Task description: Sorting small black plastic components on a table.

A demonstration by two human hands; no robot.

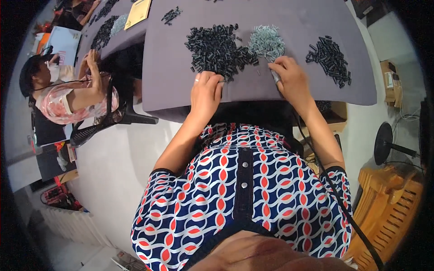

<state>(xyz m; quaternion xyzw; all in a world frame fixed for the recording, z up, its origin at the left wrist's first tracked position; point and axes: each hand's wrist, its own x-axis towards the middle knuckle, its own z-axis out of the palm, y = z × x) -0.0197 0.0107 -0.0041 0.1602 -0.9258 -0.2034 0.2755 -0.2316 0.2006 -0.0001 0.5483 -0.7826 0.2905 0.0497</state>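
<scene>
My left hand [206, 92] rests at the near edge of a heap of small black tube-shaped parts [214, 47]. Its fingers are curled and closed, a ring shows on one of them, and whatever they pinch is hidden. My right hand [293, 80] is bent in a pinch just in front of a pile of small silvery pin-like pieces [266, 41]. Something pale grey shows at its thumb and fingertips, too small to name. To the right of that hand lies a second heap of black parts [330, 61].
A grey cloth covers the table [172, 86]. Farther back are a few loose black parts [172, 16] and a yellow packet [138, 13]. At the left another person [74, 95] sits beside more piles. A black cable [337, 194] runs along my right arm.
</scene>
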